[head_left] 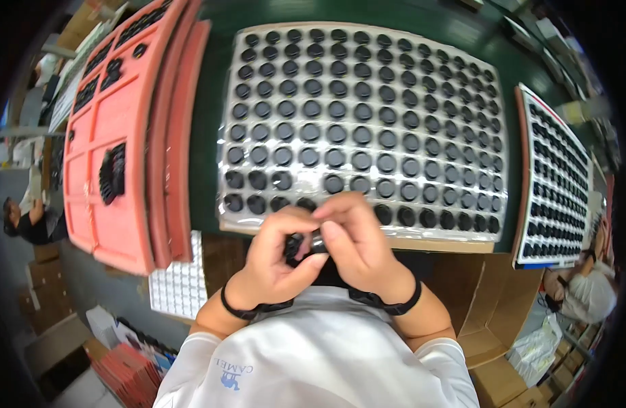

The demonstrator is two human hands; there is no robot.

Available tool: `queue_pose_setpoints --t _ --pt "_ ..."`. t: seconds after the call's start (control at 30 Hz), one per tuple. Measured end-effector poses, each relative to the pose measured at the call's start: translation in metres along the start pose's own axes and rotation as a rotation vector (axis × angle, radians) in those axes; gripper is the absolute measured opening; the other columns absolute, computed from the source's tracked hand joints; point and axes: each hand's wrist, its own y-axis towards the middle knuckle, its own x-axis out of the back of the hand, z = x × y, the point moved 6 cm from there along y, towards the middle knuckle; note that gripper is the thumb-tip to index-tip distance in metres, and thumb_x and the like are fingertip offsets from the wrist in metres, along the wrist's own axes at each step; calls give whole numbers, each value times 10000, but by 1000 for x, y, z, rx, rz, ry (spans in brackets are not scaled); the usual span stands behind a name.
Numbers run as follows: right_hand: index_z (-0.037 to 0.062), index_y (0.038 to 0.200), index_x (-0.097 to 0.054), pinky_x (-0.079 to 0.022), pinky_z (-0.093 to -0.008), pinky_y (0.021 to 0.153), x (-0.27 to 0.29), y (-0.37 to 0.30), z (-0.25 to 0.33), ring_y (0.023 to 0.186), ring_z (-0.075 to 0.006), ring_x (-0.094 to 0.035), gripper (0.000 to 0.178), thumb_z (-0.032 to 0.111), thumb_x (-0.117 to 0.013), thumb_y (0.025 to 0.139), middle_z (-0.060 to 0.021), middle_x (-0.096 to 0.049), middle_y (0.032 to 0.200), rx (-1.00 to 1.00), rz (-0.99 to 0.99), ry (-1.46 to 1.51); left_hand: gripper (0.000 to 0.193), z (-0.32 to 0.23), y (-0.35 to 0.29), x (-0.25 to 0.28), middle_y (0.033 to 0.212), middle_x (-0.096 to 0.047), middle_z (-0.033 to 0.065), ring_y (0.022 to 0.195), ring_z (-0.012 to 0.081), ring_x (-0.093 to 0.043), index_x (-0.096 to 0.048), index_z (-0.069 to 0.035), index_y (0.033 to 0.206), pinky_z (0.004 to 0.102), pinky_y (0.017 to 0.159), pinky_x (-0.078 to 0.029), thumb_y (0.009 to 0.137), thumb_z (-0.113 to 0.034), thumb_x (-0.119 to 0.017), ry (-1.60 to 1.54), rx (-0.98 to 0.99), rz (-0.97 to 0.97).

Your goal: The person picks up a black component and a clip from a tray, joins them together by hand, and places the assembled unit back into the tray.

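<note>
Both my hands meet just in front of my chest, at the near edge of a large clear tray (463, 88) filled with rows of small round black parts. My left hand (275, 255) and my right hand (357, 245) together pinch one small black round part (316, 243) between their fingertips. A few more black parts seem cupped in my left palm, mostly hidden. Black bands circle both wrists.
Red foam trays (116, 122) with black parts lie at the left on the green table (207, 136). Another tray of black parts (554, 183) sits at the right. Cardboard boxes (490, 299) stand below the table edge. Other people sit at far left and far right.
</note>
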Motion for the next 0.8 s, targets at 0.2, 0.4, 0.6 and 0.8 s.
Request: queue_pose_setpoints --t 0.2,0.4,0.6,0.8 --pt "40 1101 -452 -379 -213 673 -2 0 -2 763 -57 -437 158 104 -445 957 -7 -471 887 -44 52 28 352 -7 -2 2 979 -517 136 851 196 -503 -424 -2 1103 306 756 -419 802 -21 -604 145 -36 -31" --pt "48 1105 -453 -374 -207 662 1 0 -3 754 -42 -422 178 124 -480 947 1 -467 885 -79 86 236 341 -2 -6 3 971 -516 145 859 200 -507 -413 -5 1089 308 768 -419 817 -74 -607 -30 4 -51" --pt "51 1112 -448 -378 -203 647 -2 -2 -7 744 -41 -420 190 148 -483 952 3 -467 880 -84 93 338 339 -4 -8 2 963 -513 156 851 201 -502 -406 -9 1080 309 769 -416 826 -99 -612 -12 -2 -52" --pt "46 1103 -446 -381 -207 650 -1 1 4 743 -47 -425 177 134 -475 952 -3 -467 874 60 91 15 355 -4 -10 4 969 -512 160 851 204 -498 -402 -13 1083 317 786 -406 825 -120 -621 110 -42 -70"
